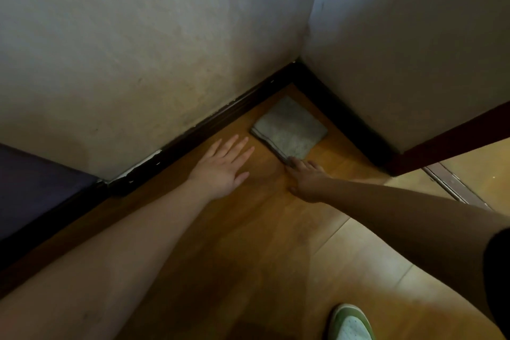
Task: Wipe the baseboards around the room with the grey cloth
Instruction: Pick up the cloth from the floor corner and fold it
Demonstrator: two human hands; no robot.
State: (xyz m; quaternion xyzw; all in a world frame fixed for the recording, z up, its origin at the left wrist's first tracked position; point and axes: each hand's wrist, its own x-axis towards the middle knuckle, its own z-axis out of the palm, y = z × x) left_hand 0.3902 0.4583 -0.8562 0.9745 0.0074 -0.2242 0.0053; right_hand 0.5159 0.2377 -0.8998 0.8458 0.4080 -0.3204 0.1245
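wooden floor [248, 243], dark baseboard [209, 124] meeting in the corner, folded grey cloth [289, 127] flat on floor near that corner, left hand [223, 165] spread wide beside it, right hand [306, 176] fingertips touching cloth's near edge, grip not closed

A single wide-angle view is supplied, taken from the person's head. It looks forward and steeply down into a room corner, where two walls [138, 50] meet above a dark baseboard [209, 124]. The wooden floor [248, 257] fills the near half of the frame. Both forearms enter from the near edge, left and right, reaching toward the far corner. A shoe [352, 324] shows at the near right edge. Straight lines bow toward the frame borders.
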